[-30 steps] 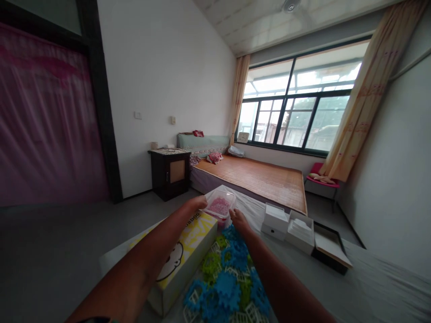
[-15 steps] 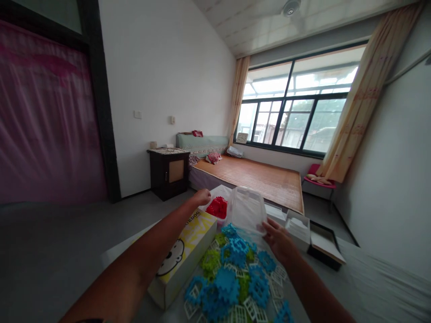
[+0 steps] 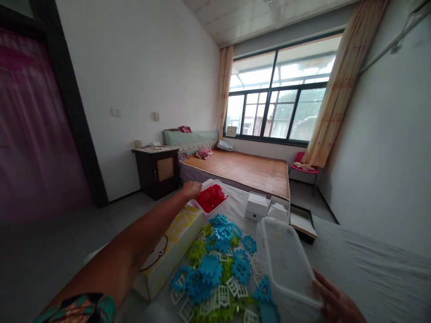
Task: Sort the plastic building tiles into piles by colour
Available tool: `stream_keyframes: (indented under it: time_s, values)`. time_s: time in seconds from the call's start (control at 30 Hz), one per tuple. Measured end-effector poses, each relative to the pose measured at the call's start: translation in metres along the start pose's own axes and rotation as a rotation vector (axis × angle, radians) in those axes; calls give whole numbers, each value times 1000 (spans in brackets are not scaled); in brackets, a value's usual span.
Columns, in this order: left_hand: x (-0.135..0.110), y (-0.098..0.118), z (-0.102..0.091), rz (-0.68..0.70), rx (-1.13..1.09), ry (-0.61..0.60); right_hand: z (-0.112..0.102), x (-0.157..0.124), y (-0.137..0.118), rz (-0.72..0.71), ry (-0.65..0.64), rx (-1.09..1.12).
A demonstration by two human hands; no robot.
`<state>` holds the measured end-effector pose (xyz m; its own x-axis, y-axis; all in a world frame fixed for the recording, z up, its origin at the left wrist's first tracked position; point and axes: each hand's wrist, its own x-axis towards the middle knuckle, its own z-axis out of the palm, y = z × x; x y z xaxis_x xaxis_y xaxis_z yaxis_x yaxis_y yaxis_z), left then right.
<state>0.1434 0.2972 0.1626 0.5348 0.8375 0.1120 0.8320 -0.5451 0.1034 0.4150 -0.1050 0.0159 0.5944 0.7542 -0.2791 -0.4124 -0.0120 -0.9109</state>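
My left hand [image 3: 190,189] reaches far forward and grips the near rim of a clear plastic box [image 3: 206,207] filled with red toy pieces [image 3: 211,197]. My right hand [image 3: 335,303] is at the bottom right, fingers closed on the edge of the box's clear lid [image 3: 288,265], which lies tilted over the grey sheet. Between the two hands lies a heap of blue, green and white interlocking toy pieces [image 3: 220,269].
A long yellow and white carton [image 3: 170,249] lies under my left forearm. White boxes [image 3: 257,205] and a dark open box [image 3: 303,222] sit further back on the grey sheet [image 3: 370,273]. Beyond are a bed with a bamboo mat [image 3: 242,166], a dark cabinet [image 3: 157,170] and a pink chair [image 3: 303,167].
My right hand has lifted the lid off the box and carried it right and towards me. The red pieces now show uncovered. My left hand stays on the box.
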Motion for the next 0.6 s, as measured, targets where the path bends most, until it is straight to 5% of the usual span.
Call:
stream_keyframes:
  time_s: [0.27, 0.6]
  values:
    - [-44, 55, -53, 178, 264, 51, 13, -16, -7, -60, -79, 67]
    - [-95, 93, -63, 207, 424, -64, 21, -29, -14, -81, -177, 175]
